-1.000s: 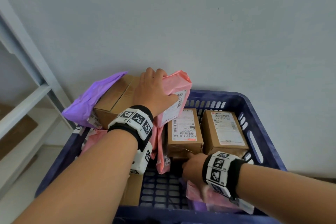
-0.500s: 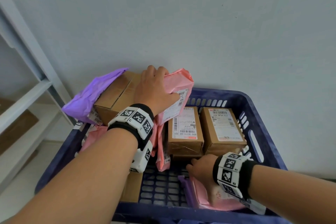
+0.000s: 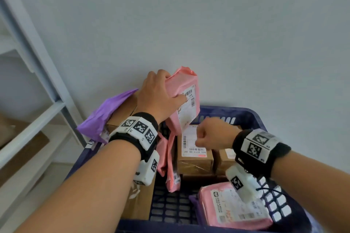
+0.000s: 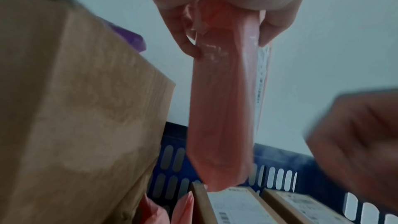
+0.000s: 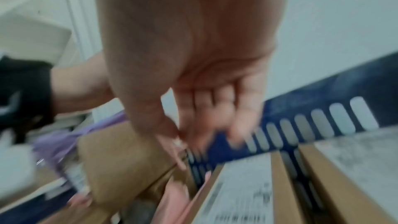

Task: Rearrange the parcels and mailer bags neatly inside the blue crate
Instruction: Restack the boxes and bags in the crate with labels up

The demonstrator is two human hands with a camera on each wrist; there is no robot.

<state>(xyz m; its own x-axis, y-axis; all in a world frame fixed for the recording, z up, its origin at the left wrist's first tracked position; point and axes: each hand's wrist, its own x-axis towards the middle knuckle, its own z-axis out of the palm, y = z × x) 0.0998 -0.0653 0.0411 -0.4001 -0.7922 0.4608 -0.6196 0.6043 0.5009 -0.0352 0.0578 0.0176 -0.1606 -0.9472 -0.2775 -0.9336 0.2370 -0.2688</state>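
Note:
My left hand [image 3: 161, 96] grips a pink mailer bag [image 3: 186, 104] by its top and holds it upright above the far left of the blue crate [image 3: 236, 113]. In the left wrist view the mailer bag [image 4: 224, 108] hangs from my left hand [image 4: 226, 45]. My right hand [image 3: 208, 135] hovers just below it over a labelled brown box [image 3: 195, 159], fingers loosely curled and holding nothing. It is blurred in the right wrist view [image 5: 204, 125]. A second brown box [image 3: 223, 159] stands beside the first. Another pink mailer [image 3: 234, 206] lies flat at the front right.
A large brown box [image 3: 123, 117] with a purple mailer [image 3: 108, 113] draped over it sits high at the crate's far left. Pink mailers [image 3: 171, 168] stand upright mid-crate. A cardboard piece [image 3: 140, 200] lies under my left forearm. A white shelf frame [image 3: 37, 73] stands left, with a wall behind.
My left hand has lifted the pink mailer up off the pile. My right hand has let go of the front-right pink mailer and risen toward the lifted one.

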